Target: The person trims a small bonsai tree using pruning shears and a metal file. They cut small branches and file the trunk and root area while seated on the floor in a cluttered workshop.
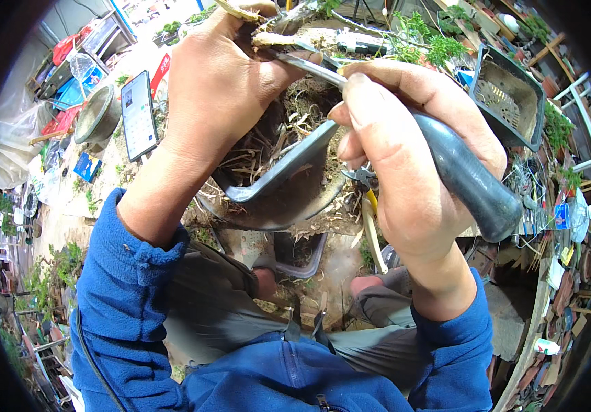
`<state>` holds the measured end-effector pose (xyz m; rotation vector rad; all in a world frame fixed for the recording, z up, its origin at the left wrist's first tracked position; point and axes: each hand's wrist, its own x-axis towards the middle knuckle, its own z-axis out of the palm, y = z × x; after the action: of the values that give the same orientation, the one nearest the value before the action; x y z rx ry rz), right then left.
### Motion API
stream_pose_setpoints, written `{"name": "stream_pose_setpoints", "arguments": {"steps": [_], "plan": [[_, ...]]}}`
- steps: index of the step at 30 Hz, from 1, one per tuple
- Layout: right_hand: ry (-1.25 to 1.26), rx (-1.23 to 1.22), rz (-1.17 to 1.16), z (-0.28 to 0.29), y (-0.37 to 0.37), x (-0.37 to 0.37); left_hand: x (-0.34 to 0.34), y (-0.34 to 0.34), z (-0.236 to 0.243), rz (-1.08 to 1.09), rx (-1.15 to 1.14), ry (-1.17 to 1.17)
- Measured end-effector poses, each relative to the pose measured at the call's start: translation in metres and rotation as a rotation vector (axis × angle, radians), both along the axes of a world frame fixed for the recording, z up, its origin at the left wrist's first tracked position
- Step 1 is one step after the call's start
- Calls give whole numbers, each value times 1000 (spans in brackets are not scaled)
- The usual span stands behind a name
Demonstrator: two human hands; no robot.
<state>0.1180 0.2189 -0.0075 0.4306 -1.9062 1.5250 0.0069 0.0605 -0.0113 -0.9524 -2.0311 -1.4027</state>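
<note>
My left hand is closed on a pale, peeled woody branch above a grey plastic pot filled with soil, roots and wood shavings. In my right hand is a tool with a dark rubbery handle and a narrow metal blade, which reaches up to the branch beside my left thumb. Whether the blade's tip touches the wood cannot be told. Pliers with yellow handles and a pale stick lie below my right hand, partly hidden.
A phone and a round basin are at the left. An empty dark tray is at upper right. Leafy cuttings and a black-banded tool lie behind. A clear container sits between my feet.
</note>
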Motion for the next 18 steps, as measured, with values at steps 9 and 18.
{"name": "stream_pose_setpoints", "arguments": {"steps": [9, 18], "plan": [[217, 274, -155, 6, -10, -5, -1, -8, -3, 243, -139, 27], [68, -136, 194, -20, 17, -20, -5, -5, -5, 289, -178, 74]]}}
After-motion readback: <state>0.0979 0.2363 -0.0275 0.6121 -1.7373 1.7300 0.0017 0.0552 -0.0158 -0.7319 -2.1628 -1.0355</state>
